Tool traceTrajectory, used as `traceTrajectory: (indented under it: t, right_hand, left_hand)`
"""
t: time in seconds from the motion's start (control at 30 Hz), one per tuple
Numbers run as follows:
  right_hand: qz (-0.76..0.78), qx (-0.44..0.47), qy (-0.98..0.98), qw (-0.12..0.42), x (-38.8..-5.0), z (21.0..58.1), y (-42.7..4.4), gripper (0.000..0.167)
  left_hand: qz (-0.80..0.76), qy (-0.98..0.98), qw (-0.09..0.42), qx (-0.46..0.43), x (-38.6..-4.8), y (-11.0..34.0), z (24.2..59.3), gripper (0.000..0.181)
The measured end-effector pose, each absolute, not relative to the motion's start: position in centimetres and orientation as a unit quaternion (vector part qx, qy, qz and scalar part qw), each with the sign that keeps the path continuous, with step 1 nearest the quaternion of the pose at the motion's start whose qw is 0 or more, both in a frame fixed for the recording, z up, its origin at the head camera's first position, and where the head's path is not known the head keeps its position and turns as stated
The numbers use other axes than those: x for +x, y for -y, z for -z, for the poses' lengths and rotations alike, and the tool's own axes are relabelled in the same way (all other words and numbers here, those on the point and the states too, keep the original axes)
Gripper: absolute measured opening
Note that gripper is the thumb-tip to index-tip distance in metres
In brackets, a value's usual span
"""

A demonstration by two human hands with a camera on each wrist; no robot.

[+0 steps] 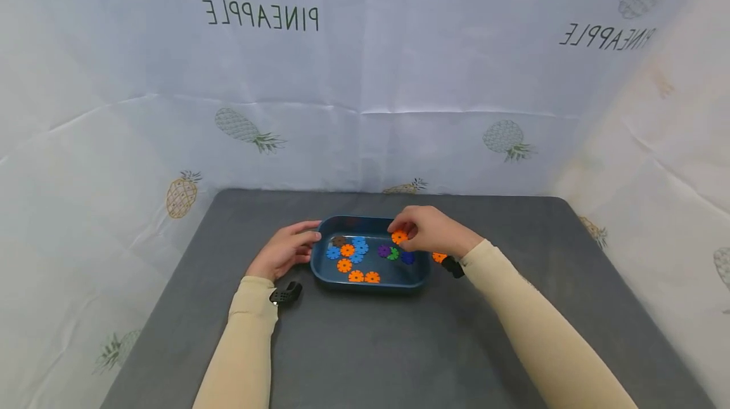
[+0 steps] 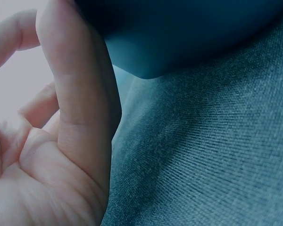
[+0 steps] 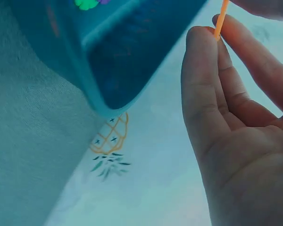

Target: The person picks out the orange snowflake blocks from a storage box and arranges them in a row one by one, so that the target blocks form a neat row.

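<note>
A dark blue tray (image 1: 371, 287) holds several flower-shaped plastic pieces. Orange ones such as this disc (image 1: 372, 277), light blue ones (image 1: 333, 253), a brown one (image 1: 339, 241), a purple one (image 1: 384, 250), a green one (image 1: 393, 253) and a dark blue one (image 1: 407, 257) lie inside. My left hand (image 1: 285, 249) holds the tray's left side, fingers at its rim; the tips are partly hidden in the left wrist view. Above the tray's right end, my right hand (image 1: 433, 229) pinches an orange flower-shaped piece (image 1: 399, 238), seen edge-on in the right wrist view.
Another orange piece (image 1: 438, 257) lies on the grey table (image 1: 365, 345) just outside the tray's right side, beneath the right wrist. Black straps (image 1: 286, 293) are on both wrists. A pineapple-printed cloth (image 1: 399, 79) hangs behind and at both sides.
</note>
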State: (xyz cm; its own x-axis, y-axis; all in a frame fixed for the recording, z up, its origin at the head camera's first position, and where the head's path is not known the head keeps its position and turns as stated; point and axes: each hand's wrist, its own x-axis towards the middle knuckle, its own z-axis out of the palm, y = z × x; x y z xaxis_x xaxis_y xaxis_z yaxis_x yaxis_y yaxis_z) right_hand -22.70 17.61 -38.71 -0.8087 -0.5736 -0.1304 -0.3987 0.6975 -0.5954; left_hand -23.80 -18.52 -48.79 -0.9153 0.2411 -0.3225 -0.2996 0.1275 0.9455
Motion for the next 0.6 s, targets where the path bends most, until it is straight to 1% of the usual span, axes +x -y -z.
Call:
traceTrajectory:
  t: [0.23,0.4,0.6]
  right_hand:
    - [0.394,-0.182,-0.894,0.111,-20.9,40.3,-21.2,0.036]
    - [0.431,-0.136,-0.889,0.073,-19.8,42.3,-24.0,0.037]
    - [0.444,-0.092,-0.889,0.063,-19.6,44.6,-26.9,0.039]
  left_hand:
    - [-0.663,-0.719,0.209,-0.029,-23.8,18.5,48.7,0.062]
    - [-0.667,-0.714,0.211,-0.031,-23.9,18.6,48.9,0.063]
    - [-0.668,-0.714,0.207,-0.034,-23.9,18.5,48.9,0.061]
